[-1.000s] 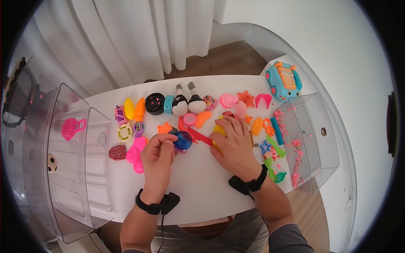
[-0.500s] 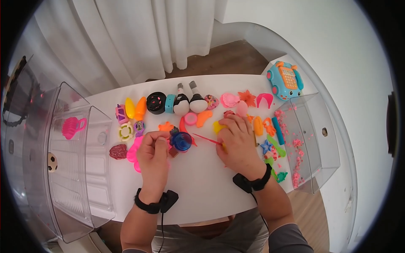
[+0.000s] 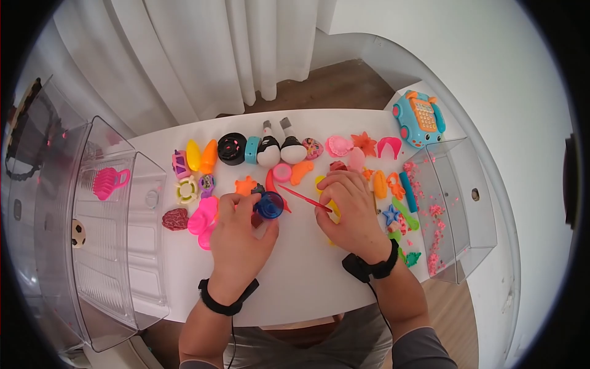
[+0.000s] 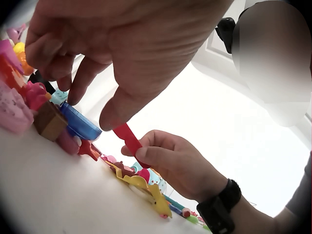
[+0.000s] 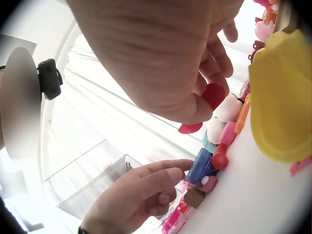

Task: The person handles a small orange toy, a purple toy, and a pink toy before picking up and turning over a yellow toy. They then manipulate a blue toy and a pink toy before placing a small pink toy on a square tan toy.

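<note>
In the head view my left hand (image 3: 239, 246) is at the round blue see-through piece (image 3: 269, 205), thumb spread apart from the fingers. One fingertip touches the rim of the blue piece (image 4: 80, 122) in the left wrist view. My right hand (image 3: 356, 215) pinches a long red strip (image 3: 304, 198) between thumb and fingers, its free end pointing left toward the blue piece. The right wrist view shows the red strip (image 5: 213, 96) held above the table, with a yellow piece (image 5: 282, 97) beside the hand. A brown block (image 4: 50, 121) lies beside the blue piece.
Toys line the back of the white table (image 3: 295, 277), including a black round piece (image 3: 232, 149) and two black-and-white ones. Pink toys (image 3: 203, 222) lie left of my left hand. Clear bins stand at the left (image 3: 126, 246) and right (image 3: 458, 212); a toy phone (image 3: 420, 120) sits back right.
My left hand's thumb and fingers have moved apart from their earlier pinched pose beside the blue piece. The red strip has turned in my right hand, which stays at nearly the same place.
</note>
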A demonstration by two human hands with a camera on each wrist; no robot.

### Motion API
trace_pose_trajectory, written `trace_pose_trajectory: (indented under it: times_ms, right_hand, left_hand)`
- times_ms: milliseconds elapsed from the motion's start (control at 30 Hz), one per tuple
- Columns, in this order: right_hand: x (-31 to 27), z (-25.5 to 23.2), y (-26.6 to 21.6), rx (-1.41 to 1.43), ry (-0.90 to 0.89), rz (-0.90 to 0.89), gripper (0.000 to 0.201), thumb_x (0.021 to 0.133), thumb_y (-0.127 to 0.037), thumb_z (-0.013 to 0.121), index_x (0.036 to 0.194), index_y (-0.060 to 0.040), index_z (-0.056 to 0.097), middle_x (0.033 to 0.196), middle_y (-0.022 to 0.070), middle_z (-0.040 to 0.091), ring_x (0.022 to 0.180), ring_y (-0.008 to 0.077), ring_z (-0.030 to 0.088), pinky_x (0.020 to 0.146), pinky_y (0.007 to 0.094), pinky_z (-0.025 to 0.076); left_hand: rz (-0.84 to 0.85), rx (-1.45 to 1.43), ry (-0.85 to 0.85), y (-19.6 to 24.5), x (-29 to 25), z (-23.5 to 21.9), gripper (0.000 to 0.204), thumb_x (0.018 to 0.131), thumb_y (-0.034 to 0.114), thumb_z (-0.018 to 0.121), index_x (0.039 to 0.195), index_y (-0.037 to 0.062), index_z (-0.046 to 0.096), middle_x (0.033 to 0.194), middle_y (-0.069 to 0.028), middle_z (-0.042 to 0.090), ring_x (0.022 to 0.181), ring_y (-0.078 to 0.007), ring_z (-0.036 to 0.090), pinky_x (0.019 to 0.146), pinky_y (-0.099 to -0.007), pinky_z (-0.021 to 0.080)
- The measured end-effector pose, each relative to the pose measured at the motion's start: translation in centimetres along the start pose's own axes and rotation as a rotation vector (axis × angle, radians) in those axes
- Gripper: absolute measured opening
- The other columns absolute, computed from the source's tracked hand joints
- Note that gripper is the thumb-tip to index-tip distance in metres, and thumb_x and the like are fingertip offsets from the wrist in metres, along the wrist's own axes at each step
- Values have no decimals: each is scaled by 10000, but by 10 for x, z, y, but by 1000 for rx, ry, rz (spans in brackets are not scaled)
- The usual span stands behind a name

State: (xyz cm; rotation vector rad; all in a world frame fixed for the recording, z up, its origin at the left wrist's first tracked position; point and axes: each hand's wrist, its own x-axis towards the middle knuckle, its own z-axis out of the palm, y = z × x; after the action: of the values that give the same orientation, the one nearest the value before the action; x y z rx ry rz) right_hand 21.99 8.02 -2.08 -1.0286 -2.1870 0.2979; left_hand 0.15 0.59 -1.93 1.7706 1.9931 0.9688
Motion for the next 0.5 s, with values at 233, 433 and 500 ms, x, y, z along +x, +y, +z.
trace_pose_trajectory:
  times_ms: [233, 433, 500]
  right_hand:
    - [-1, 1, 0, 36, -28, -20, 262, 738, -22, 749, 877, -106, 544, 957, 74, 638, 1059, 317, 614, 1120, 526, 407]
    - [-4, 4, 5, -7, -2, -1, 248, 737, -27, 739, 890, -101, 559, 949, 79, 630, 1036, 316, 611, 1112, 519, 413]
    - [-4, 3, 6, -31, 9, 2, 244, 738, -34, 740, 892, -100, 562, 955, 80, 632, 1037, 314, 610, 1097, 508, 417]
  left_hand:
    - [-48, -27, -87, 3, 3, -1, 513, 752, 154, 880, 1221, 95, 680, 1222, -88, 539, 931, -245, 710, 770, -380, 586]
    - [68, -5, -105, -8, 1, 11, 357, 756, 99, 855, 1083, 115, 714, 1175, -84, 565, 949, -277, 668, 758, -394, 562]
    - [130, -35, -27, -12, 2, 13, 241, 827, 41, 814, 1036, 36, 696, 1082, -80, 617, 846, -183, 690, 748, -319, 566]
